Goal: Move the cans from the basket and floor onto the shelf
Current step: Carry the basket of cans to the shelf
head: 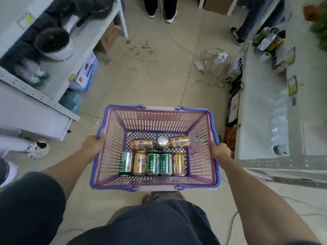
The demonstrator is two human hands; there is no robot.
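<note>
A purple plastic basket (159, 112) hangs in front of me above the tiled floor. My left hand (93, 147) grips its left rim and my right hand (220, 151) grips its right rim. Several cans lie on the basket's bottom: green cans (153, 162) and gold cans (140, 162) in a near row, with a gold can (141, 144), an upright silver-topped can (163, 141) and another gold can (178, 142) behind them. A white shelf (261, 96) stands to the right with bottles on it.
A white shelving unit (40, 96) with pots and boxes stands on the left. Cables and a charger (200, 65) lie on the floor ahead. Legs of other persons (161, 7) stand at the far end. A cracked white object (38, 149) lies at lower left.
</note>
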